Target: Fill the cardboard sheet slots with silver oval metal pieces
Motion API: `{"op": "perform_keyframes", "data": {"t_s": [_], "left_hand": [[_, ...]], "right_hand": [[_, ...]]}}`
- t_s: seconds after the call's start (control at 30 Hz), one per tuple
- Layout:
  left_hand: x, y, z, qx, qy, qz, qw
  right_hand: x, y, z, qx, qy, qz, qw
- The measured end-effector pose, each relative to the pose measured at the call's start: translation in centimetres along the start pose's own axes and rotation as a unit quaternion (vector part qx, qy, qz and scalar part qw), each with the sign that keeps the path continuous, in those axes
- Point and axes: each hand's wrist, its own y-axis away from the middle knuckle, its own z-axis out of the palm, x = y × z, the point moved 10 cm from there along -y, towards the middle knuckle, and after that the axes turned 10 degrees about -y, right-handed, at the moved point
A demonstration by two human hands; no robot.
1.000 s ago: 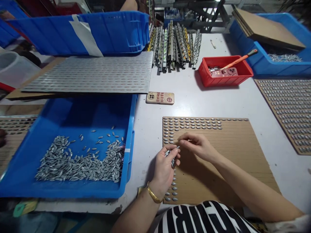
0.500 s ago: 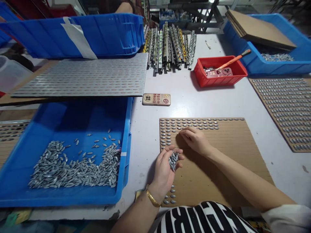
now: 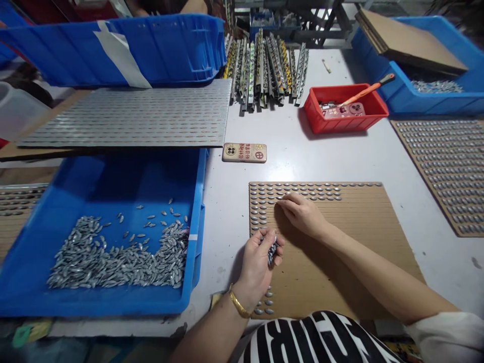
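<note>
Showing two hands over one board (image 3: 359, 242): right hand (image 3: 302, 214) now nearer its far edge, grip unclear; left hand (image 3: 260, 258) still clamped on pellets (image 3: 271, 252).

One view only, and it rides on the person's head, looking forward and steeply down across the white table (image 3: 295, 151). It sits close in: the left hand (image 3: 259, 259), cupping metal pieces (image 3: 271, 252), and the right hand (image 3: 302, 214) fill the lower middle over the cardboard sheet (image 3: 359, 212). The blue bin (image 3: 113, 181) lies off to the left, the red tray (image 3: 344, 123) sits far right, and the wide lens bends the edges.
</note>
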Motion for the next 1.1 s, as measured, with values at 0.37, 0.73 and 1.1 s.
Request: {"op": "perform_keyframes", "data": {"t_s": [0.37,0.73,1.1], "left_hand": [[-0.2,0.2,0.5,-0.006,-0.03,0.02,0.999],[-0.2,0.2,0.3,0.049,-0.069,0.027,0.996],[-0.7,0.2,-0.3,0.08,-0.152,0.052,0.984]], "right_hand": [[-3.6,3.9,2.5,-0.117,-0.469,0.2,0.852],[-4.0,4.3,2.8,-0.109,-0.509,0.215,0.826],[-6.0,3.4,1.3,-0.169,-0.23,0.08,0.955]]}}
